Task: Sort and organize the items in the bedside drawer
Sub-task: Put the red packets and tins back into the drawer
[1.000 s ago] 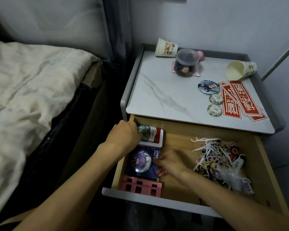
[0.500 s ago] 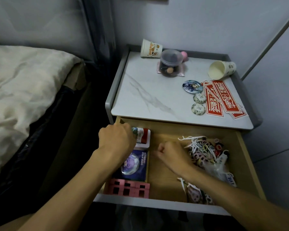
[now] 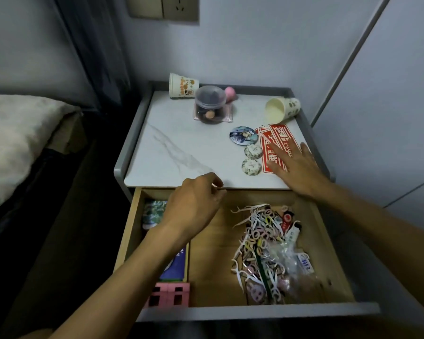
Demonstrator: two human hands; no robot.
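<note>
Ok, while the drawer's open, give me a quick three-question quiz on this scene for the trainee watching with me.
1. True or false: the right hand lies with straight fingers on the red stickers on the nightstand top.
2. The cream paper cup near the back right corner is: A) upright, B) lying on its side, C) inside the drawer.
3. How many round badges lie on the nightstand top?

Key: 1 true. 2 B. 3 three, one large and two small.
</note>
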